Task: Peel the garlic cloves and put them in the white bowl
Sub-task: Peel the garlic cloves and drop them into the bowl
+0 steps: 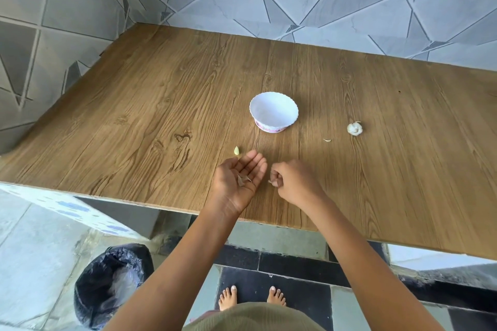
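Papery skins [242,179] lay loose on the spread left hand [231,188] (right hand [291,183] pinching a scrap [269,181]); a tilt could scatter them.

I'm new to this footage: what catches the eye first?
The white bowl stands mid-table, a garlic bulb to its right. Nearer the edge, the left hand lies palm up with garlic skins on it, the right hand pinches a scrap, and a peeled clove lies beside the left fingertips.

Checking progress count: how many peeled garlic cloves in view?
1: a pale yellow-green peeled garlic clove lies on the wooden table, near-left of the white scalloped bowl, which looks empty. The curled right hand pinches a small scrap and may hide another.
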